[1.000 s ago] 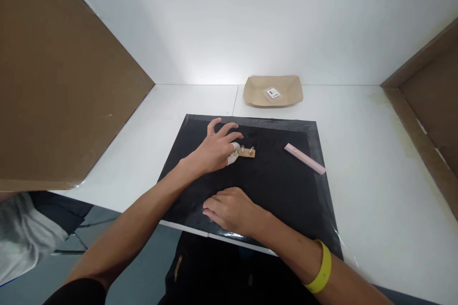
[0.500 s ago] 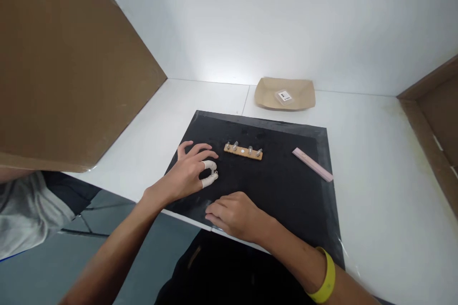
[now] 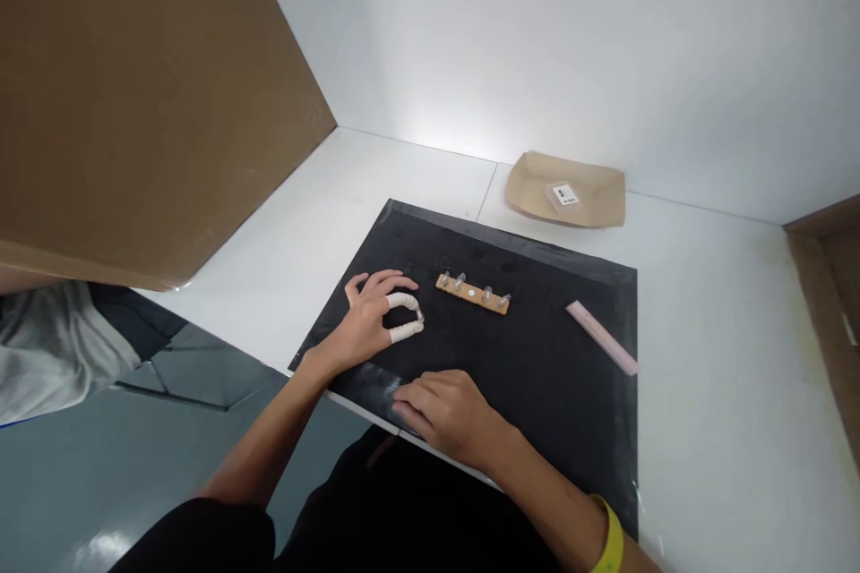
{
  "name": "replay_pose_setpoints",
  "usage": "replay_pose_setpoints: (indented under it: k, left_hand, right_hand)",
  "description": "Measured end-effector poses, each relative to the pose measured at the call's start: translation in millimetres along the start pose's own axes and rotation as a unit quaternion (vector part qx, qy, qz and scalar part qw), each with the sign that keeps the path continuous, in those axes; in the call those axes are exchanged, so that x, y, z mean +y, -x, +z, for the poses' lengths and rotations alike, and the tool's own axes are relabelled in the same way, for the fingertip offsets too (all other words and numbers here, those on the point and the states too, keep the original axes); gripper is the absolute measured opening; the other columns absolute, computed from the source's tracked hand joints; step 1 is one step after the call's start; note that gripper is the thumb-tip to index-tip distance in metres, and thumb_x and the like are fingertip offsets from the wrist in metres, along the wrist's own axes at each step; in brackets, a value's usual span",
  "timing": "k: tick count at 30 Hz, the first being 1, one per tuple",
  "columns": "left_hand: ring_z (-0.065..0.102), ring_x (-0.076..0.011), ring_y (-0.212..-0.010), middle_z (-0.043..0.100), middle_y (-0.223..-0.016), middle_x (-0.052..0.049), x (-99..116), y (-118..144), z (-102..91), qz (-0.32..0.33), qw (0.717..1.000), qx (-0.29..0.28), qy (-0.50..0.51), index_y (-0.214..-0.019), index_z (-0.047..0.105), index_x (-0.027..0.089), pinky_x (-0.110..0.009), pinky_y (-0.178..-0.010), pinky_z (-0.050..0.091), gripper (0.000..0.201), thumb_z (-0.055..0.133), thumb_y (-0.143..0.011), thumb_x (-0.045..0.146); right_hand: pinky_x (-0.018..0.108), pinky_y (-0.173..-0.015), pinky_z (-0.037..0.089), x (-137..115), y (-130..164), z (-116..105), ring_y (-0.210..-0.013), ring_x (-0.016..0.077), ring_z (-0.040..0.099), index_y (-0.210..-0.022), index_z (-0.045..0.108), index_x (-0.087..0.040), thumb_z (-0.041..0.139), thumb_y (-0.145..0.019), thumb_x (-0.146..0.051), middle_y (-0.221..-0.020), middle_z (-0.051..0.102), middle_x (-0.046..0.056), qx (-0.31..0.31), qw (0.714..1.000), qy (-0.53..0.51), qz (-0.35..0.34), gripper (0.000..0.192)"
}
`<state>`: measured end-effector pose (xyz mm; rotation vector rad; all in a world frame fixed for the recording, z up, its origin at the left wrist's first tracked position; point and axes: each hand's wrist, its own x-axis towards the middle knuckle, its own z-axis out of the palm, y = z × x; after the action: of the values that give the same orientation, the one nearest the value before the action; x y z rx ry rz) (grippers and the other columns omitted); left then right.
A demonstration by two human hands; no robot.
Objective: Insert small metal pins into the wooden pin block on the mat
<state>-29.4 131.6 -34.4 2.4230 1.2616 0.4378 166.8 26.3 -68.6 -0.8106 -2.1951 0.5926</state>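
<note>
- The left hand (image 3: 373, 322) rests on the black mat (image 3: 537, 376), near its left edge; its thumb and forefinger wear white covers, and these fingers (image 3: 403, 300) are pinched together on a tiny metal piece (image 3: 420, 316).
- The wooden strip (image 3: 473, 294), with small metal pegs standing on it, lies just right of that pinch, apart from it, with bare mat between.
- The right hand (image 3: 447, 412) lies flat at the mat's near edge, fingers together and loosely curled, holding nothing.
- A pink bar (image 3: 602, 337) lies slantwise near the mat's right edge, well apart from both hands.
- A brown paper tray (image 3: 530, 188) with a small packet (image 3: 563, 195) sits on the white desk (image 3: 726, 376) beyond the mat's far edge.
- A cardboard panel (image 3: 134, 98) walls off the left; open mat lies between strip and bar.
</note>
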Motion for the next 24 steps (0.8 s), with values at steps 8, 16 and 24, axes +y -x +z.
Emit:
replay_pose_setpoints:
  k: [8, 16, 24]
  left_hand:
    - [0.053, -0.0334, -0.139, 0.073, -0.136, -0.005, 1.3, 4.0, 14.0, -0.011, 0.999, 0.049, 0.018, -0.098, 0.078, 0.031, -0.063, -0.118, 0.017, 0.012, 0.079, -0.092, 0.041]
    - [0.049, -0.0351, -0.143, 0.071, -0.140, -0.001, 17.7, 10.8, 28.9, -0.064, 0.992, 0.108, 0.003, -0.097, 0.081, 0.035, -0.068, -0.119, 0.015, 0.005, 0.079, -0.093, 0.035]
    - [0.049, -0.0360, -0.144, 0.072, -0.138, -0.002, 18.6, 9.9, 31.1, -0.051, 0.990, 0.132, 0.000, -0.099, 0.082, 0.035, -0.069, -0.119, 0.017, 0.007, 0.078, -0.094, 0.034]
  right_hand:
    - [0.026, -0.069, 0.049, -2.9, -3.1, -8.9, -0.074, 0.0142, 0.067, -0.103, 0.074, -0.019, 0.059, -0.104, -0.029, -0.087, 0.077, 0.004, -0.010, 0.990, -0.089, 0.111, 0.018]
    - [0.021, -0.045, 0.047, 4.0, -6.0, -27.9, -0.051, 0.0117, 0.064, -0.098, 0.070, -0.017, 0.063, -0.099, -0.045, -0.073, 0.075, 0.003, 0.001, 0.898, -0.324, 0.297, 0.029]
    - [0.022, -0.042, 0.051, 12.5, -6.3, -34.8, -0.053, 0.0147, 0.070, -0.096, 0.068, -0.017, 0.080, -0.086, -0.050, -0.078, 0.078, 0.005, 0.072, 0.837, -0.443, 0.313, 0.037]
